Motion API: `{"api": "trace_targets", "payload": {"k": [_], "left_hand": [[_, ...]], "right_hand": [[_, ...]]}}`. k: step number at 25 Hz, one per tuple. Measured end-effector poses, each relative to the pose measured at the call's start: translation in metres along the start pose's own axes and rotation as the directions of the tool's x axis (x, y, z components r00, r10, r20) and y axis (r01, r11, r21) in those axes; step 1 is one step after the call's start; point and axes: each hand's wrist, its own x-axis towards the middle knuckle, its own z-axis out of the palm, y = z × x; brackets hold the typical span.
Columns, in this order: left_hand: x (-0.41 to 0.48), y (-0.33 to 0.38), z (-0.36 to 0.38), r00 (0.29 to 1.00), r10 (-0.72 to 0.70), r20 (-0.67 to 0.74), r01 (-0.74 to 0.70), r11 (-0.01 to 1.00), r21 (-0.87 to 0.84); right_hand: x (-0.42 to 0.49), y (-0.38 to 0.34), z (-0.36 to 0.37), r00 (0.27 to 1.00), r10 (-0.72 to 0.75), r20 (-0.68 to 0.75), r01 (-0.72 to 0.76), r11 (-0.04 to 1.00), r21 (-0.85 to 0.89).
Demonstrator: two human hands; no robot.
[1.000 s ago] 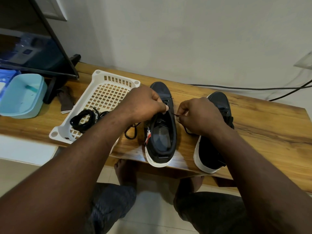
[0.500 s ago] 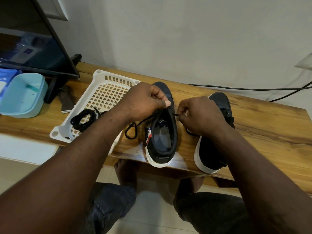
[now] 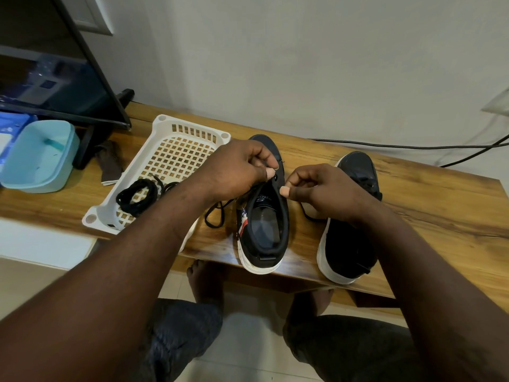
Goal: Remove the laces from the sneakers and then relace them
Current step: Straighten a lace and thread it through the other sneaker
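On the wooden surface, close to its front edge, a black sneaker with a white sole is set upright, toe toward the wall. A black lace is carried at its eyelets. One strand is looped on the surface just left of the shoe, and another is trailed out to the right, beneath the right hand. The left hand is held over the front of the shoe opening, its fingers curled and the lace pinched between thumb and forefinger. The right hand is placed at the shoe's right edge, fingers curled, thumb tip closed against the forefinger on the lace.

Just to the right, a second sneaker is stood parallel, partly covered by the right wrist. To the left, a white lattice basket is laid, with a coiled lace in its near end. Further left, a pale blue tub and a dark screen are seen. Black cables are run along the wall behind.
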Motion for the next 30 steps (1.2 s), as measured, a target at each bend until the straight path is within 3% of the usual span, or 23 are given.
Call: {"api": "trace_targets", "payload": {"k": [4, 8, 10, 13, 19, 24, 30], "left_hand": [[-0.002, -0.003, -0.004, 0.991, -0.130, -0.041, 0.128, 0.991, -0.037], [-0.006, -0.008, -0.009, 0.960, -0.265, 0.085, 0.260, 0.963, 0.070], [-0.008, -0.008, -0.011, 0.948, -0.282, 0.145, 0.270, 0.958, 0.096], [-0.008, -0.006, -0.012, 0.942, -0.285, 0.178, 0.264, 0.955, 0.133], [-0.008, -0.008, -0.014, 0.928, -0.296, 0.226, 0.295, 0.955, 0.040], [-0.009, -0.008, -0.012, 0.931, -0.271, 0.246, 0.265, 0.963, 0.059], [-0.011, -0.007, -0.023, 0.930, -0.287, 0.229, 0.266, 0.956, 0.120]], "right_hand": [[0.006, 0.009, 0.002, 0.998, 0.050, 0.026, -0.051, 0.999, 0.013], [0.010, 0.008, 0.001, 0.993, 0.119, -0.015, -0.119, 0.960, -0.252], [0.010, 0.005, 0.001, 0.992, 0.125, -0.002, -0.122, 0.972, -0.199], [0.009, 0.003, 0.003, 0.993, 0.113, 0.028, -0.115, 0.992, 0.054], [0.013, 0.006, 0.008, 0.997, 0.080, -0.013, -0.075, 0.971, 0.226], [0.011, 0.004, 0.009, 0.998, 0.002, 0.058, -0.010, 0.991, 0.135], [0.010, 0.006, -0.002, 0.997, 0.050, 0.052, -0.057, 0.988, 0.143]]}}
